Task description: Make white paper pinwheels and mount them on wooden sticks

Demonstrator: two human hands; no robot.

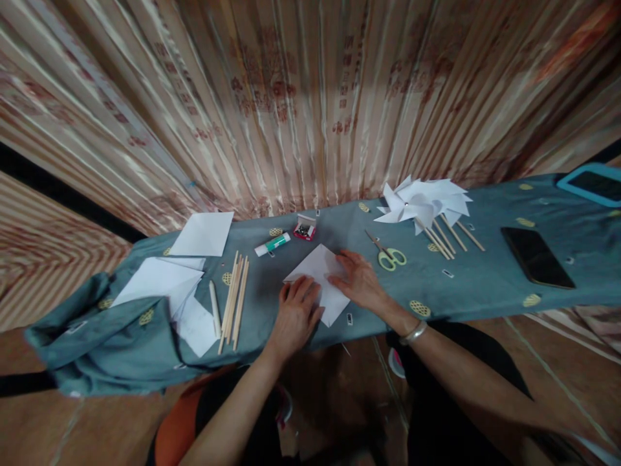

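Forearms (pixel 237 409), 2 hands (pixel 297 312) apart, resting on white paper square (pixel 321 264), open red box (pixel 305 238) holding small metal pieces (pixel 303 230)

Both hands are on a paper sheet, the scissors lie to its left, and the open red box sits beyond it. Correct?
No: the head view shows the scissors right of the paper sheet. The left hand and right hand are on it, with the open red box beyond.
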